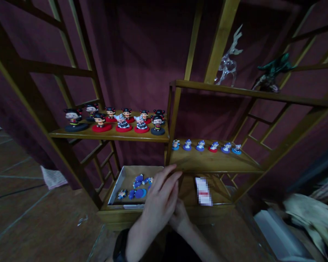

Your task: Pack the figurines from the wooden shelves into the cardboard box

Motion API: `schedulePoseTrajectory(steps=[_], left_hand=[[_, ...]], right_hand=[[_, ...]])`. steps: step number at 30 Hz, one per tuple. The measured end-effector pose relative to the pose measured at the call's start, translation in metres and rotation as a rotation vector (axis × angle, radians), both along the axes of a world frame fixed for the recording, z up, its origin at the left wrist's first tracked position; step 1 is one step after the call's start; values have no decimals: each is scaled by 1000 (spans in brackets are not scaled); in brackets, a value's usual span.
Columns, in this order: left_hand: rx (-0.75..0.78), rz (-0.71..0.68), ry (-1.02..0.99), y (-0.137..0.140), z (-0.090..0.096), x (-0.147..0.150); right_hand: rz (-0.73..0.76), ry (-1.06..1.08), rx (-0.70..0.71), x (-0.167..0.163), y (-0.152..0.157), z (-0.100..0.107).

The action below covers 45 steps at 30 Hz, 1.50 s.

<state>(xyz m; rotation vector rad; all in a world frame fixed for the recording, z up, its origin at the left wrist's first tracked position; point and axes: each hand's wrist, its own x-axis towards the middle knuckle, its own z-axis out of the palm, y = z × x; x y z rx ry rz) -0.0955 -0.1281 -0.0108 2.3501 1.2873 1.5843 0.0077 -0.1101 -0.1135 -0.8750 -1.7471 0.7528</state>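
White box (116, 185) at left end of bottom shelf (188, 198), low front wall running along shelf's front edge, right front corner hidden behind left hand (161, 198). Inside box, purple-and-blue figurines (139, 193) lying loose, some tipped over. Room over box up to left shelf (109, 136), bounded at right by middle post (173, 127). Right of hands, phone (203, 191) flat on bottom shelf, screen pixelated, strip of wood between.

On left shelf, ten larger figurines (122, 123) on red or dark bases in two rows, front row close to edge. On right shelf (213, 162), row of six small figurines (200, 146), wood in front of them to the edge. Up top right, clear deer figurine (228, 67) and dark green sculpture (273, 74).

Left forearm up from bottom left, dark wristband (121, 245) on; right forearm from bottom right. Left hand laid over right hand (180, 214), back upward, fingers pointing up and right, near together, slightly bent. Right fingers mostly covered; no telling how wide, or whether anything sits between palms.
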Motion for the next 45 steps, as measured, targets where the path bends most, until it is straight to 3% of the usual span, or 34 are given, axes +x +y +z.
schedulePoseTrajectory(steps=[2,4,6,9,12,14,18,26,29,32,36,40,42,45], left_hand=[[-3,-15,48,27,26,34],[-25,100,73,59,42,63],[-106,265,87,91,48,85],[-339,446,91,133,47,103],[-573,506,117,163,44,109],[-601,497,170,176,45,111],[-519,417,291,192,48,114],[-326,160,484,210,40,122],[-289,46,508,217,40,129],[-315,22,527,220,41,134],[-301,148,447,215,40,134],[-315,240,183,200,48,135],[-335,216,15,183,56,139],[-298,32,-205,134,61,141]], right_hand=[[-122,-58,138,66,2,34],[-395,-121,316,136,26,71],[-588,-214,351,201,62,103],[-752,-287,188,273,117,126],[-662,-325,-95,305,155,123],[-566,-375,-140,306,170,116],[-471,-510,-16,286,181,111],[-459,-825,263,249,189,120],[-458,-869,291,242,192,120],[-495,-843,262,240,193,119],[-564,-618,172,243,193,118],[-613,-74,72,250,187,127],[-594,237,1,249,172,134],[-481,625,-127,233,127,136]])
